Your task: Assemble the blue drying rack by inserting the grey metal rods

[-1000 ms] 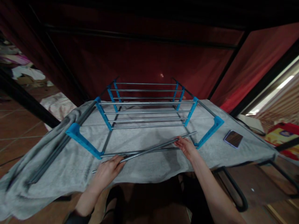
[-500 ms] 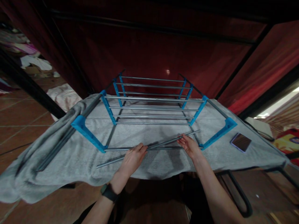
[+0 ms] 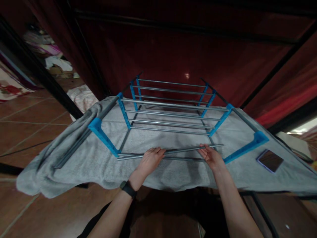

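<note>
A thin grey metal rod [image 3: 183, 150] lies across both hands, nearly level, its right end slightly higher. My left hand [image 3: 150, 162] is closed over it left of the middle, palm down. Near the right end, my right hand [image 3: 210, 158] pinches the rod between thumb and fingers. Just beyond is a rack frame [image 3: 221, 119] of grey tubes and blue plastic brackets, lying on a grey blanket [image 3: 99, 175]. Several crossbars join its farther brackets. The nearest left bracket [image 3: 105, 138] and right bracket [image 3: 245, 147] are joined low down by a bar, partly hidden by my hands.
Loose grey tubes [image 3: 71, 150] rest on the blanket at the left. A phone [image 3: 269, 161] lies to the right of the rack. Behind stands a dark red panelled surface [image 3: 168, 49]. Clothes [image 3: 58, 62] are heaped on the tiled floor at the far left.
The rod has turned from a clear slant to nearly level, its left end rising toward the rack's front bar. Both hands still hold it. The whole view has shifted, moving the scene rightward.
</note>
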Motion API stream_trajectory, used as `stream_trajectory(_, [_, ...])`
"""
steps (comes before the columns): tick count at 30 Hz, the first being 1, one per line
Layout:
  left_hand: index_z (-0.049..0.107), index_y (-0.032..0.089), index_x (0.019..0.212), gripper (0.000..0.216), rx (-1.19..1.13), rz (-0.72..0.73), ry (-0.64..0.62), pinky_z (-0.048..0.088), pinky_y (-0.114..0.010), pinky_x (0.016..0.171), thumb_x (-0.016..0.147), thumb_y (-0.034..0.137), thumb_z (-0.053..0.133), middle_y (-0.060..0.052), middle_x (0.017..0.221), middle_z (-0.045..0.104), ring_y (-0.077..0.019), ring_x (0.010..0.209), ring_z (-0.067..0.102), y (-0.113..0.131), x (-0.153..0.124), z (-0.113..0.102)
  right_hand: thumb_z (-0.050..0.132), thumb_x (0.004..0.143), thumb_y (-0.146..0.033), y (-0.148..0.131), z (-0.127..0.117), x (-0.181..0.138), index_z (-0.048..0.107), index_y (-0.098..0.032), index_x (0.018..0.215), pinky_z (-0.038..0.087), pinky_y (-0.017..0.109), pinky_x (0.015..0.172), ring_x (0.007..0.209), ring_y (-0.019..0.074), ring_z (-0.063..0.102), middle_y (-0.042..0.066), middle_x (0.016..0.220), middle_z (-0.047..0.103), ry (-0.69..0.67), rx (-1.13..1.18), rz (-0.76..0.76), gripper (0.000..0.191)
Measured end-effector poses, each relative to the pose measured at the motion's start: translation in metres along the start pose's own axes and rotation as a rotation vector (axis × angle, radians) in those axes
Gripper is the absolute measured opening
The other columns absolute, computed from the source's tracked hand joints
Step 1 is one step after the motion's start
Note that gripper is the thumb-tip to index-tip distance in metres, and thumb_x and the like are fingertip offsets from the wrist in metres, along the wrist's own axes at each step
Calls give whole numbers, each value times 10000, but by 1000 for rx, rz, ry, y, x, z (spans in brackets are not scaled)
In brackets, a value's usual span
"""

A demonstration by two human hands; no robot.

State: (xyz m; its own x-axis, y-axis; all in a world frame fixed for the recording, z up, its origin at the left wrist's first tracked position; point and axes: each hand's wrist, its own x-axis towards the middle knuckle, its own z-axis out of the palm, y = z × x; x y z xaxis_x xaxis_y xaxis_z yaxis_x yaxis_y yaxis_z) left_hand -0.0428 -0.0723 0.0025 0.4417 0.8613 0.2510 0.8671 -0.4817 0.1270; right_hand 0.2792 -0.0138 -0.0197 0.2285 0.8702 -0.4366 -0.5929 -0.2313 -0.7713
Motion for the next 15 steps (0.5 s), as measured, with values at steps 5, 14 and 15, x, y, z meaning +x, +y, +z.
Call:
stream_trajectory(5, [632,210,1194,258,57,-6,-16,468,-350,852,1015,247,449,-59,1011,696,-195,892,651,-1,1,-3,530,900,-74,-3,-10,12,635,-166,817,623,262,787,801,123,719,47,836,712,19,-12,6,162])
stream_trajectory(14, [624,220,1206,286,32,-24,-34,470,-357,933,973,148,475,-68,1061,683,-195,967,648,-11,7,-2,450,863,6,0,-15,24,605,-192,823,624,295,791,842,124,720,45,935,681,83,-43,51,255])
stream_trajectory(15, [625,219,1202,276,31,-30,-37,471,-358,935,980,163,470,-70,1060,684,-196,973,651,-13,8,-2,441,850,13,1,-16,26,599,-195,820,625,307,797,861,131,721,51,954,682,84,-46,56,263])
